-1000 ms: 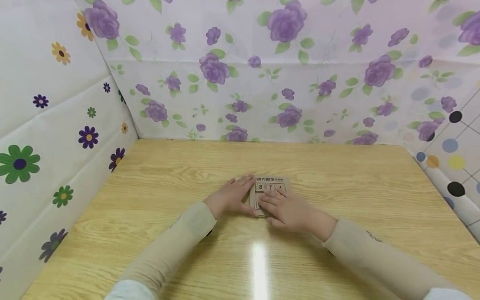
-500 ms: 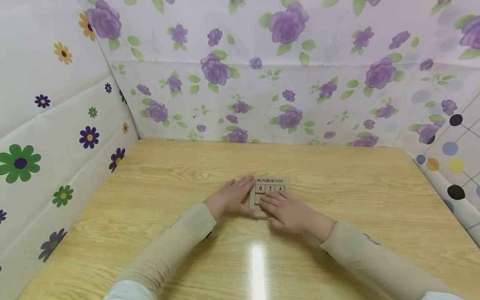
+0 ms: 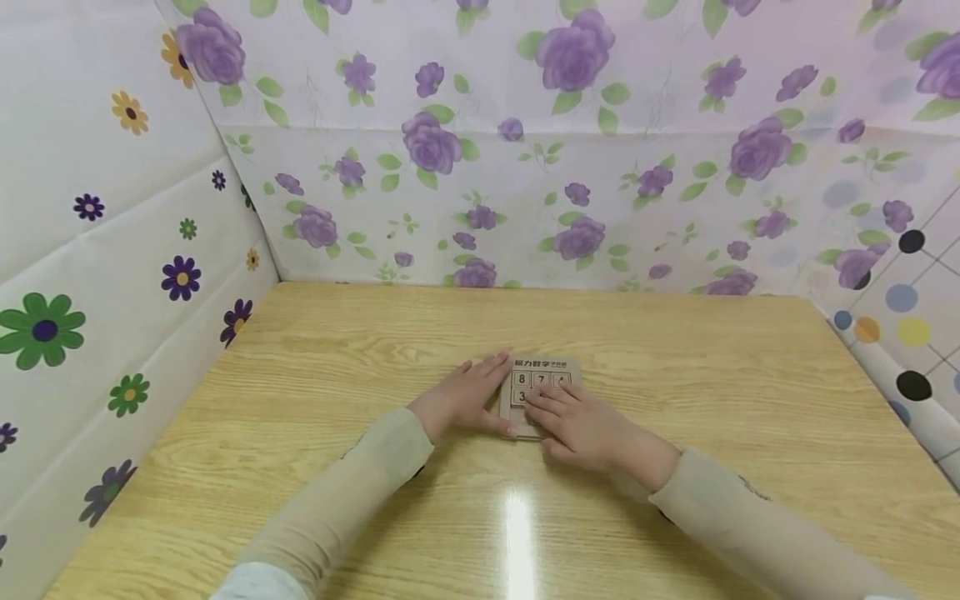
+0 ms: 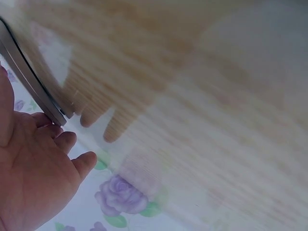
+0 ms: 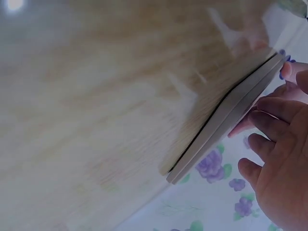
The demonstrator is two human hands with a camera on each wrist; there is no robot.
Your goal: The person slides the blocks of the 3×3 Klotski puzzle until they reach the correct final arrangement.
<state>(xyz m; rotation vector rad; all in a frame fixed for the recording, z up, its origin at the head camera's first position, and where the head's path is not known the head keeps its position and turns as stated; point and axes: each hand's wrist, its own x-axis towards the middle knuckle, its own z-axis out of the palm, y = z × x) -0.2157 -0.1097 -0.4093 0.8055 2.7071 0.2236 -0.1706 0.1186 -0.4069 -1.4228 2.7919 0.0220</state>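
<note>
A sliding number puzzle (image 3: 527, 425) lies flat on the table, its far side printed with dark characters. The top row reads 8, 7 and 4, and a 3 tile (image 3: 521, 396) sits directly below the 8. My left hand (image 3: 468, 396) holds the puzzle's left side, thumb at the near corner and fingers along to the far one. The fingers of my right hand (image 3: 581, 421) lie extended over the puzzle's right and middle part, hiding several tiles. In the right wrist view the puzzle's thick edge (image 5: 231, 113) shows beside those fingers.
The glossy wood-grain table (image 3: 337, 333) reflects a bright light near its front. A purple-flowered cloth (image 3: 510, 167) rises along the back edge. Flower-print cloth (image 3: 150, 233) stands at the left and dotted cloth (image 3: 922, 292) at the right.
A tile in the left column has slid away from me, up against the 8, and its 3 is now uncovered. My left hand stays in place; the right has barely shifted.
</note>
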